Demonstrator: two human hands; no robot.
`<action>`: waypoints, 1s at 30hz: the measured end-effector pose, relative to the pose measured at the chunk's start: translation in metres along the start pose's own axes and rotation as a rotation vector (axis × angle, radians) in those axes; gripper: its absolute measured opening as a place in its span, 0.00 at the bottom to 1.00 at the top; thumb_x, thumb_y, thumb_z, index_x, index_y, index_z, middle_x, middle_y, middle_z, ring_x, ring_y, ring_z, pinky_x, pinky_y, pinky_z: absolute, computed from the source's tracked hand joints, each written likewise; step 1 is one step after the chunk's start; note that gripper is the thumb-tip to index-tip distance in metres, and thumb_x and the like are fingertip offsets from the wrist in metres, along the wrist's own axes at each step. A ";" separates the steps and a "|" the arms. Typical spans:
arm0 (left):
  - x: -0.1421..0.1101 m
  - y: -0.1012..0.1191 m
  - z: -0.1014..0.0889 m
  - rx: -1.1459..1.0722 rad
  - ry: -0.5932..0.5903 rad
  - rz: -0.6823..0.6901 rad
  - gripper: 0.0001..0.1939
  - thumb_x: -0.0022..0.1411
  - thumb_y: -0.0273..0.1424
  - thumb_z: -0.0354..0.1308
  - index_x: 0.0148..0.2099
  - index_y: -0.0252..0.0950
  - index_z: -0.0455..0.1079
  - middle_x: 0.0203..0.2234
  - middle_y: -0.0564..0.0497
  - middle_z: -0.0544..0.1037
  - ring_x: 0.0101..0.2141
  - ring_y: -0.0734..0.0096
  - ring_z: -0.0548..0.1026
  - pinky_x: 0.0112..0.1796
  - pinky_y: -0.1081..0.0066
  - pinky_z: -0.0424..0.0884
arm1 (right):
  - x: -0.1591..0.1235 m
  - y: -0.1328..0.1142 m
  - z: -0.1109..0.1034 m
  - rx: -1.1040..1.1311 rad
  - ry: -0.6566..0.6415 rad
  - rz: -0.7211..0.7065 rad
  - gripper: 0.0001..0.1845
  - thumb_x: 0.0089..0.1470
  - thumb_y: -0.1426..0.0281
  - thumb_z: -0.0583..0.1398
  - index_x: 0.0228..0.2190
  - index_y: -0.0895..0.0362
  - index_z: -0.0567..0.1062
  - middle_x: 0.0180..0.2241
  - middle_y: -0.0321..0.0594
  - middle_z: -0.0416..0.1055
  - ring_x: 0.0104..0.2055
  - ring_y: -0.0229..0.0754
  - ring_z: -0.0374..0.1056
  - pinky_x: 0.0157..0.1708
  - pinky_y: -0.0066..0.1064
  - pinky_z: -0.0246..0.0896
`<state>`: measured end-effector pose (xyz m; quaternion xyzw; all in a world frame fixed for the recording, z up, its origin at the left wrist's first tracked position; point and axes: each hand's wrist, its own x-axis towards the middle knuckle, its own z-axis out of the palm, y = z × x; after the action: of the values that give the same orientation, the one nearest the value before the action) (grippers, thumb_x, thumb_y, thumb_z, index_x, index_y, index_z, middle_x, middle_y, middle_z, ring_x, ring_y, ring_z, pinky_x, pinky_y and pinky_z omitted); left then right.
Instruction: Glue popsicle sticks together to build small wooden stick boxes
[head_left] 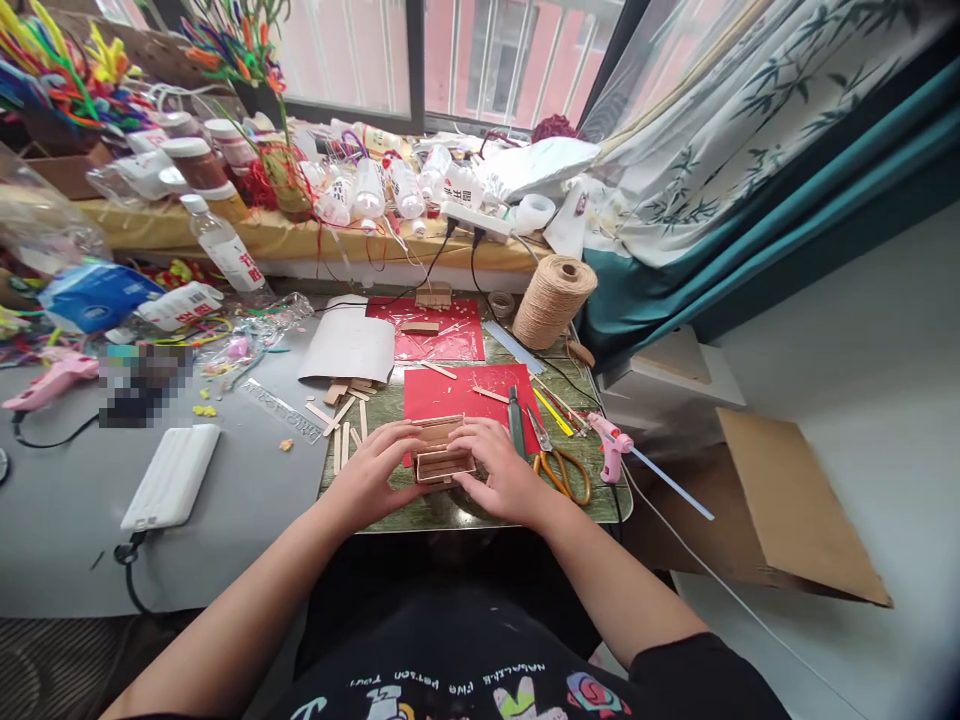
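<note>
Between both hands, at the front edge of the green table, is a small open box built of wooden craft sticks [444, 464]. My left hand [380, 472] grips its left side, thumb below and fingers over the top. On the right side my right hand [501, 468] grips it the same way, its fingertips on the upper rim. A red sheet [442, 390] lies just behind the box. Loose craft sticks [345, 445] are scattered left of my left hand. Beside my right hand lie a utility knife [516, 422] and orange-handled scissors [564, 474].
A pink glue gun [611, 445] with its cord rests at the table's right edge. Behind stand a twine spool [555, 300] and a second red sheet [469, 330]. A white power bank [171, 478] and a clear ruler [281, 410] lie on the grey table. Bottles crowd the windowsill.
</note>
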<state>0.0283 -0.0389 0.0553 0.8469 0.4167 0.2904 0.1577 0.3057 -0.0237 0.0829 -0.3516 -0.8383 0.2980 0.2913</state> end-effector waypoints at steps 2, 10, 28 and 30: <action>-0.001 -0.002 -0.001 -0.012 -0.010 0.028 0.23 0.65 0.35 0.68 0.60 0.44 0.69 0.60 0.41 0.75 0.64 0.50 0.71 0.63 0.47 0.71 | 0.004 -0.002 -0.007 0.025 -0.017 0.013 0.19 0.61 0.69 0.66 0.54 0.50 0.74 0.54 0.46 0.74 0.64 0.55 0.63 0.66 0.58 0.60; -0.005 -0.008 0.000 -0.042 -0.026 0.042 0.27 0.65 0.36 0.68 0.64 0.43 0.67 0.60 0.42 0.76 0.66 0.50 0.69 0.65 0.46 0.69 | 0.011 0.000 -0.011 0.056 -0.066 -0.010 0.19 0.63 0.69 0.65 0.55 0.50 0.73 0.53 0.47 0.74 0.59 0.53 0.66 0.62 0.54 0.64; -0.006 -0.017 0.005 -0.074 -0.006 0.078 0.26 0.64 0.35 0.68 0.62 0.44 0.69 0.58 0.44 0.77 0.65 0.51 0.70 0.64 0.47 0.71 | 0.003 0.016 0.000 0.031 -0.111 -0.040 0.20 0.66 0.67 0.63 0.58 0.49 0.72 0.55 0.46 0.74 0.61 0.53 0.68 0.65 0.55 0.65; -0.006 -0.018 0.005 -0.077 -0.008 0.076 0.26 0.64 0.35 0.68 0.62 0.44 0.70 0.58 0.44 0.77 0.65 0.50 0.70 0.64 0.47 0.71 | 0.003 0.019 0.000 0.023 -0.124 -0.032 0.20 0.66 0.67 0.63 0.58 0.49 0.72 0.56 0.47 0.73 0.63 0.53 0.66 0.65 0.56 0.64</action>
<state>0.0177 -0.0333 0.0402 0.8565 0.3721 0.3086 0.1808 0.3114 -0.0108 0.0705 -0.3155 -0.8569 0.3240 0.2473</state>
